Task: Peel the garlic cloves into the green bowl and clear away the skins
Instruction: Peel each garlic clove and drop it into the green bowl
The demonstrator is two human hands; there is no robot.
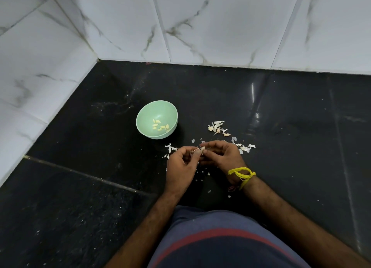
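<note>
A green bowl (140, 125) stands on the black counter and holds several peeled garlic cloves (160, 125). In front of it my left hand (181, 167) and my right hand (222, 157) meet, both pinching one garlic clove (202, 149) between their fingertips. Part of the clove is hidden by my fingers. White garlic skins (217, 127) lie in a heap right of the bowl. More skins (244, 147) lie beside my right hand, and small bits (170, 147) lie by my left hand.
The black stone counter (291, 127) meets white marble wall tiles (220, 27) at the back and left. A seam (80, 173) crosses the counter at the left. A yellow thread (242, 174) is tied round my right wrist.
</note>
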